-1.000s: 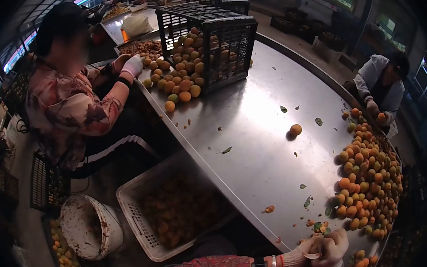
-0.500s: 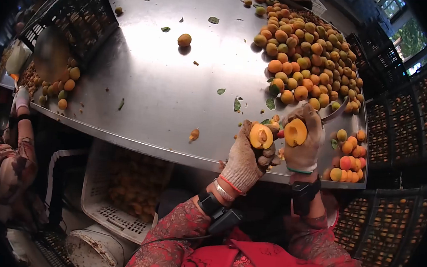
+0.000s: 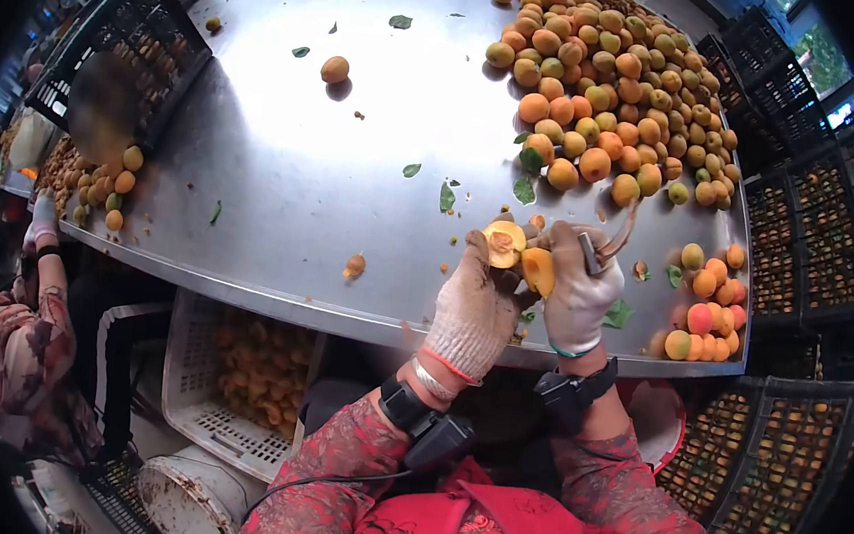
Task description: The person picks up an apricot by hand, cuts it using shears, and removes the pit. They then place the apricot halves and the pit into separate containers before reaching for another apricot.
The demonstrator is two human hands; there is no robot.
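My left hand [image 3: 472,306], in a knitted work glove, is closed round an apricot half [image 3: 502,241] whose cut face points up, with the pit showing in the middle. Close beside it my right hand [image 3: 581,294], gloved too, holds the other apricot half [image 3: 539,272] at its fingertips. A knife [image 3: 613,244] with a curved blade is also gripped in that hand, its blade pointing away from me. Both hands are above the near edge of the metal table [image 3: 281,205]. Small scraps and leaves lie beside them.
A large heap of apricots [image 3: 611,91] covers the far right of the table, and a smaller group [image 3: 709,314] lies near the right edge. Below the edge stands a white crate [image 3: 233,442] holding apricot pieces. Black crates [image 3: 810,237] are stacked right. Another person's gloved hand [image 3: 43,217] is at left.
My right hand has turned and shifted left, bringing its apricot half against the left one. The knife now points up from the hand. The camera view has moved slightly.
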